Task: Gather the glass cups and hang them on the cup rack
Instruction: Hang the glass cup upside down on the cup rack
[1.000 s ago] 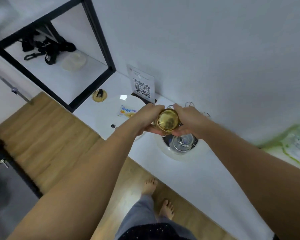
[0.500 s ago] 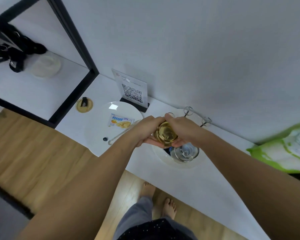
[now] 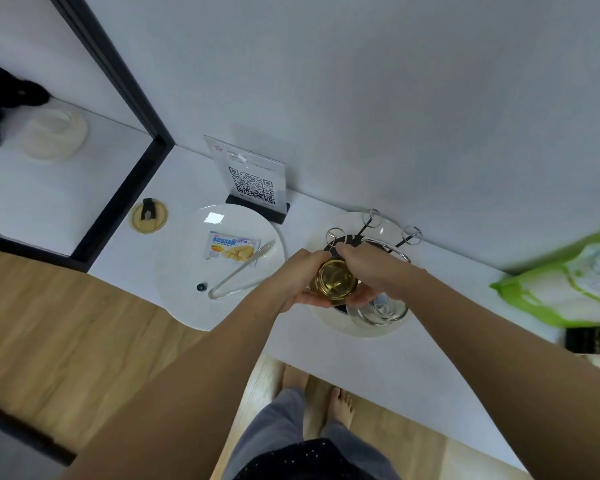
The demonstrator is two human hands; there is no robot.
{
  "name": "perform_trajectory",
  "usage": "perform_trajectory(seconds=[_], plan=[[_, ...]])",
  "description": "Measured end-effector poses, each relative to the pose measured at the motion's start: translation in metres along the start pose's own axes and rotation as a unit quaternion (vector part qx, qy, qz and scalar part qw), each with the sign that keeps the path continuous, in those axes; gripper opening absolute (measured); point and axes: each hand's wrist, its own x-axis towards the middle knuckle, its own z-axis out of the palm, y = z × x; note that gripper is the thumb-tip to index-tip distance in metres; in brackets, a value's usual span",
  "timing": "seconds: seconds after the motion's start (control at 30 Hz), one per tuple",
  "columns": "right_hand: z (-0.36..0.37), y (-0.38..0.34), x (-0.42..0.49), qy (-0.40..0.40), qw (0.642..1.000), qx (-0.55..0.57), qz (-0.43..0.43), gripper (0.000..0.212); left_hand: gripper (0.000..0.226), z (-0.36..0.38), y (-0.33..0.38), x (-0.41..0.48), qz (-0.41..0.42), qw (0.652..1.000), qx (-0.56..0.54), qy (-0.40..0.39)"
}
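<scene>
Both hands hold one amber glass cup (image 3: 336, 281) over the cup rack. My left hand (image 3: 300, 278) cups it from the left and below, and my right hand (image 3: 368, 268) grips it from the right and above. The cup rack (image 3: 373, 220) is a set of chrome wire arms with looped ends on a round white base (image 3: 329, 320). A clear glass cup (image 3: 378, 310) hangs upside down on the rack's near right side, partly behind my right wrist. The rack's centre is hidden by my hands.
A white plate (image 3: 177, 292) left of the rack holds a snack packet (image 3: 231, 249) and clear tongs (image 3: 241, 270). A QR code stand (image 3: 253, 180) is against the wall. A green bag (image 3: 568, 285) lies at the right, a black-framed shelf (image 3: 129, 188) at the left.
The view has shifted, so the hands and cup sit lower and nearer the rack base. Both hands still hold the amber cup over the rack.
</scene>
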Motion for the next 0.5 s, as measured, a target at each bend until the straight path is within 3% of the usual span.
perform_trajectory(seconds=[0.07,0.23,0.4,0.5], plan=[[0.003,0.001,0.001,-0.014,0.999,0.014,0.028,0.031,0.031,0.001,-0.002,0.003,-0.006,1.000,0.010,-0.012],[0.000,0.004,0.006,-0.015,0.997,-0.037,0.062,0.071,0.036,0.006,-0.007,0.009,-0.013,0.999,0.032,-0.025],[-0.005,0.003,-0.002,-0.018,0.998,-0.026,0.058,0.073,0.053,0.011,-0.009,0.010,-0.019,0.999,0.043,-0.010],[-0.008,0.001,-0.009,-0.004,0.997,-0.051,0.062,0.075,0.048,0.014,-0.009,0.009,-0.020,0.998,0.052,-0.018]])
